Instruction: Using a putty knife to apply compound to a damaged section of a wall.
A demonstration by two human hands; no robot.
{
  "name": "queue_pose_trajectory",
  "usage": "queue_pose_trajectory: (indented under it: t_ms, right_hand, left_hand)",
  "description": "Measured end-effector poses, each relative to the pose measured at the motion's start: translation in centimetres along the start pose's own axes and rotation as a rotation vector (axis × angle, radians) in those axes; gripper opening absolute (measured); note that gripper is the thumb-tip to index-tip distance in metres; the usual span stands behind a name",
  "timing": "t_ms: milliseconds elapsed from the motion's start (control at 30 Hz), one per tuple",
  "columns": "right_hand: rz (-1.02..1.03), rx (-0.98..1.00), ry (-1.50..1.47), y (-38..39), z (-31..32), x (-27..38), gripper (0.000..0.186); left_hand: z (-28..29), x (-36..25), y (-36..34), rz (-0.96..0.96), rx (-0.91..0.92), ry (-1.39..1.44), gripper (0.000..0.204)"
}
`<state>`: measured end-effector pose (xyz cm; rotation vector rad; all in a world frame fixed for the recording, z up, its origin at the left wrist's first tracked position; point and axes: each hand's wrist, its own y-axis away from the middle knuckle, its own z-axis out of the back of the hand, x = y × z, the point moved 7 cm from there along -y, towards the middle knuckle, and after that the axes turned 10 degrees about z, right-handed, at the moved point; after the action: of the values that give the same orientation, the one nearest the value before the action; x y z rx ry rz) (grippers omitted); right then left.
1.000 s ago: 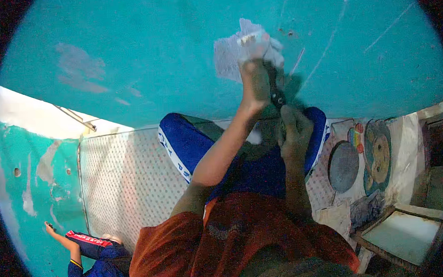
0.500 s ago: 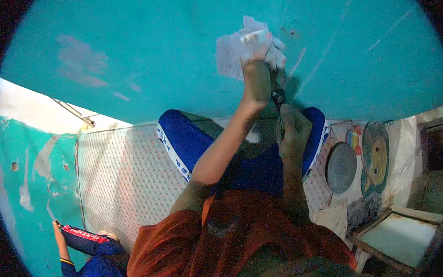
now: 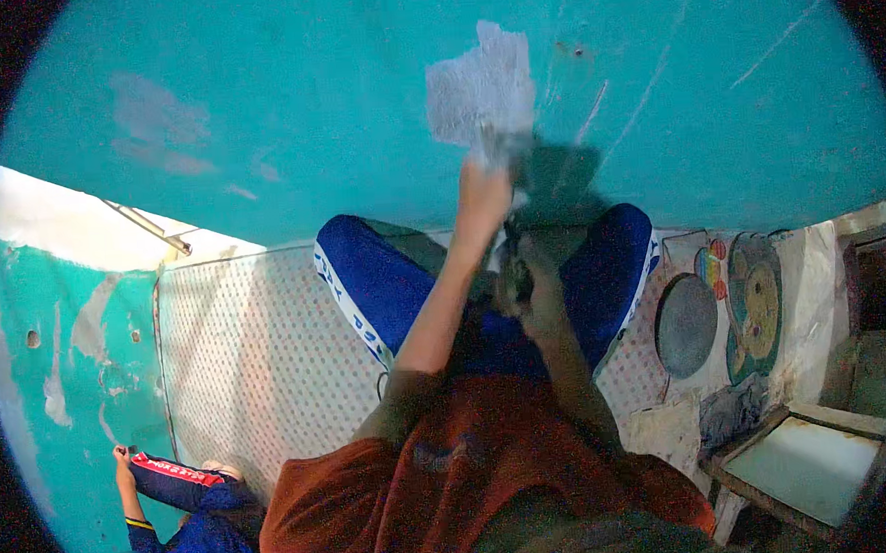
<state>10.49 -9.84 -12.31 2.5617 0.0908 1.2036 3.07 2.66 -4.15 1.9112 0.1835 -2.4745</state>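
Noting one whitish patch (image 3: 481,89) on one turquoise wall (image 3: 314,113); left grip (image 3: 485,192) just below, hold too blurred to judge; right grip (image 3: 537,287) around one dark object (image 3: 511,261).

A worn room is shown, though whether it belongs to a home cannot be told. Its character is given by a teal wall (image 3: 304,114) marked with scratches and a pale patch (image 3: 478,84), by a dotted sheet (image 3: 236,337) spread across the floor, and by a cartoon bear face (image 3: 760,305) placed beside a round grey disc (image 3: 686,326).
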Motion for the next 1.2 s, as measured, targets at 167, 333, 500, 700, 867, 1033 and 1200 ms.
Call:
queue_pose_trajectory:
  t_ms: [167, 333, 500, 700, 867, 1033, 1200]
  right_hand:
    - [0.426, 0.097, 0.353, 0.3, -3.6, 8.1, 0.028]
    - [0.456, -0.092, 0.418, 1.2, -2.0, 7.9, 0.027]
    - [0.412, -0.059, 0.143, 0.0, -1.7, 7.9, 0.030]
    - [0.648, -0.027, 0.440, -1.9, -0.1, 7.3, 0.029]
    - [0.302, -0.199, -0.080, -1.8, 0.4, 5.6, 0.029]
    - [0.691, -0.042, 0.510, -1.5, -0.1, 7.9, 0.029]
    - [0.664, -0.068, 0.462, -1.2, -0.4, 7.8, 0.029]
  left_hand:
    - [0.0, -7.2, -0.5, -0.005, 0.228, 0.695, 0.034]
    - [-2.7, -3.8, -0.8, 0.137, 0.260, 0.744, 0.030]
    - [-2.7, -3.5, -1.2, 0.012, 0.234, 0.675, 0.027]
    - [-2.9, -3.6, -2.4, -0.013, 0.111, 0.716, 0.031]
    - [-2.4, -4.1, -1.3, 0.007, 0.129, 0.719, 0.031]
    - [-4.2, -1.3, -2.0, 0.197, 0.184, 0.912, 0.027]
    - [-4.6, -0.8, -2.1, 0.167, 0.139, 1.049, 0.026]
